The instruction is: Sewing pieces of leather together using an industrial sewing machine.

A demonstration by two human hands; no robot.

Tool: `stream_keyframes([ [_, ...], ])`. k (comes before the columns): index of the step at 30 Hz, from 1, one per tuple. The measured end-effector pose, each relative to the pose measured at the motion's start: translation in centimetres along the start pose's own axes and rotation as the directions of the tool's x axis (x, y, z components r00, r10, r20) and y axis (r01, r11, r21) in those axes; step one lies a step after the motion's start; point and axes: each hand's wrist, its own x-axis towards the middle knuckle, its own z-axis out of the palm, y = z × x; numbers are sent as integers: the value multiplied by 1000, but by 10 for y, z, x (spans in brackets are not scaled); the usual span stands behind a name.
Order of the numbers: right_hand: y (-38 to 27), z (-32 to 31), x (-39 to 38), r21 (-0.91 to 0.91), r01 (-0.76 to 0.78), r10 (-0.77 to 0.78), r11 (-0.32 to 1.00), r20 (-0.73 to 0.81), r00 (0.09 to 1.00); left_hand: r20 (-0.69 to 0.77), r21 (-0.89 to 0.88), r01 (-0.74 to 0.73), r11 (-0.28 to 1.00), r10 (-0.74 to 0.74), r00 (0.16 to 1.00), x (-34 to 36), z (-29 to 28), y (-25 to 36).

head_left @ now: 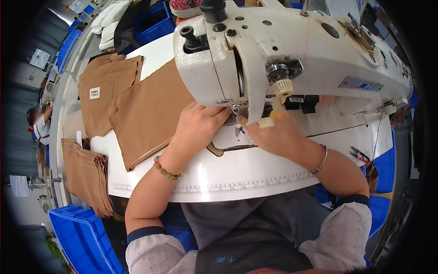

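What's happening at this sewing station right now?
A person sits at a white industrial sewing machine, both hands up at the needle area. The left hand rests beside the presser foot next to a brown fabric piece; the right hand is on the machine bed just right of the needle. More brown pieces lie stacked at the table's far left, and another bundle hangs over the left edge. A blue bin stands below.

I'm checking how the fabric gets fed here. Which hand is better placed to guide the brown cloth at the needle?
Probably the left hand: it rests on the brown cloth beside the needle area, with the cloth spreading out on its side. The right hand lies on the bare machine bed.
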Motion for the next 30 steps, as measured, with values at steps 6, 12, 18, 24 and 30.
stream_keyframes([
  [6, -3, -7, 2, -34, 12, -14, 999, -67, 998, 39, 5, 38, 999, -39, 998, -2, -7, 0],
  [12, -2, -10, -5, 7, 17, -18, 1000, 42, 999, 160, -136, 503, 854, -482, 861, -19, -47, -8],
  [18, -35, -19, -3, 200, 85, -101, 976, 71, 992, 387, -356, 705, 613, -590, 708, -61, -58, -13],
  [24, -75, -28, 0, 417, 79, -186, 906, 223, 957, 226, -404, 696, 594, -672, 705, -107, -71, 12],
  [30, -116, -29, 11, 512, -252, 9, 821, 430, 903, 27, -312, 636, 706, -662, 749, -115, -98, 30],
])
